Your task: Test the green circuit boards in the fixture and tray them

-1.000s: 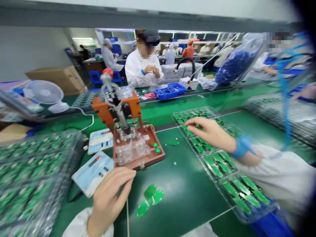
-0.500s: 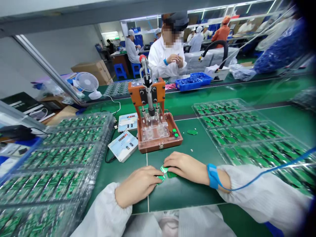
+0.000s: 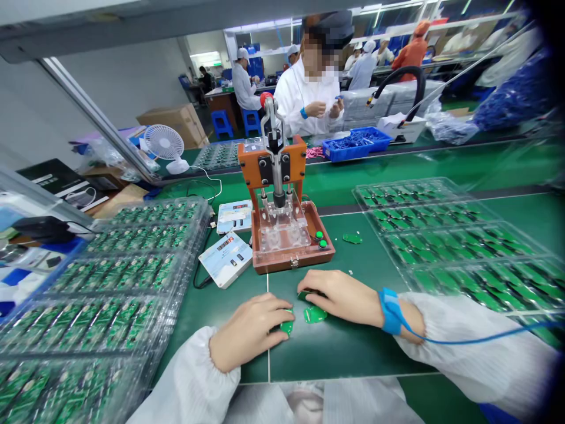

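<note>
Head view of a workstation with a green tabletop [image 3: 344,353]. Both hands lie palm down at the near edge, just in front of an orange press fixture [image 3: 286,218]. The left hand [image 3: 253,330] covers a small green circuit board [image 3: 288,327], its fingers curled down onto it; only the board's right edge shows, so whether it is gripped or merely pressed cannot be told. The right hand [image 3: 342,297], wearing a blue wrist strap [image 3: 391,311] with a trailing blue cord, rests with fingers bent over a second green board [image 3: 315,315], which lies flat on the tabletop, touching the fingertips and just beside the first board; a true grip is not visible. A third loose board [image 3: 352,238] lies apart, right of the fixture. Two pale meters [image 3: 226,259] sit left of the fixture. Clear trays of green boards are stacked at left [image 3: 110,282] and spread at right [image 3: 441,235]. Across the line, a person in a white coat [image 3: 315,94] works beside a blue bin [image 3: 357,141].
</note>
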`<state>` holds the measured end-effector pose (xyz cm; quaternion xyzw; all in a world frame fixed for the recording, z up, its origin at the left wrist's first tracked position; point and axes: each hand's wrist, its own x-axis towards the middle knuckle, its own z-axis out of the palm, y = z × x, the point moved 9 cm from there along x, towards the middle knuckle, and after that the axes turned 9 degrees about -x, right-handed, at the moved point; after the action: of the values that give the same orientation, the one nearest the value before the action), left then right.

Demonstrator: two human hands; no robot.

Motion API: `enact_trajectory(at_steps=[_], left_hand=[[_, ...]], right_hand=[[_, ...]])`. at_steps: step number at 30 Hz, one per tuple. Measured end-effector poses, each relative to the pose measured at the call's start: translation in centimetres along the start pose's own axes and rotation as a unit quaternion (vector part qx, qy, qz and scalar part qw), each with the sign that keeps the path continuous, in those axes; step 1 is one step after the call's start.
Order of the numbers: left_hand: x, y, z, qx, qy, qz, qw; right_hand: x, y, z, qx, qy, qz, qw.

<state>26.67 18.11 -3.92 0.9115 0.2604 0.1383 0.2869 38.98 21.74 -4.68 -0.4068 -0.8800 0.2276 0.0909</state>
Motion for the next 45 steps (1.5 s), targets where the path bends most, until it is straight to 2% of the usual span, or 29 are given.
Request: enact_trajectory(at_steps=[3, 6, 8, 10, 13, 18, 25, 31, 34, 37, 40, 42, 45], left_hand=[[0.5, 0.1, -3.9, -0.011, 0.101, 0.037, 0.994], [1.5, -1.3, -8.4, 0.010, 0.222, 0.045, 0.974], [2.6, -2.9, -10.2, 0.036, 0.262, 0.031, 0.964], [3.9, -4.4, -11.1, 0.048, 0.270, 0.015, 0.962], [5.4, -6.1, -11.1, 0.048, 0.255, -0.003, 0.966], [6.0, -7.1, -10.7, 0.033, 0.238, -0.032, 0.970], [5.5, -7.1, -10.3, 0.014, 0.255, -0.036, 0.966], [5.0, -7.3, -9.6, 0.013, 0.293, -0.012, 0.956], [4.7, -7.1, -9.5, 0.014, 0.313, -0.017, 0.949], [4.2, -6.1, -9.7, 0.008, 0.360, -0.024, 0.933], [3.6, -3.5, -9.0, 0.010, 0.413, 0.025, 0.910], [4.3, -1.2, -7.0, 0.031, 0.376, 0.091, 0.922], [5.9, 0.9, -3.1, 0.082, 0.267, 0.156, 0.947]], right_hand=[[-0.2, 1.0, -3.0, 0.089, 0.056, 0.046, 0.993], [0.5, 2.8, -6.1, 0.129, 0.125, 0.071, 0.981], [1.5, 4.4, -7.7, 0.128, 0.171, 0.094, 0.972], [2.7, 5.9, -8.6, 0.131, 0.203, 0.112, 0.964], [4.9, 7.3, -8.7, 0.140, 0.216, 0.118, 0.959], [7.2, 7.6, -8.3, 0.113, 0.206, 0.117, 0.965], [7.8, 7.1, -8.6, 0.034, 0.223, 0.079, 0.971], [8.8, 8.5, -7.3, 0.053, 0.208, 0.066, 0.974], [8.6, 8.5, -7.7, 0.066, 0.229, 0.066, 0.969], [8.0, 8.9, -10.5, 0.080, 0.284, 0.075, 0.953], [7.5, 9.7, -16.0, 0.091, 0.370, 0.091, 0.920], [7.3, 8.7, -20.5, 0.082, 0.439, 0.068, 0.892], [7.6, 4.2, -26.4, 0.005, 0.525, -0.007, 0.851]])
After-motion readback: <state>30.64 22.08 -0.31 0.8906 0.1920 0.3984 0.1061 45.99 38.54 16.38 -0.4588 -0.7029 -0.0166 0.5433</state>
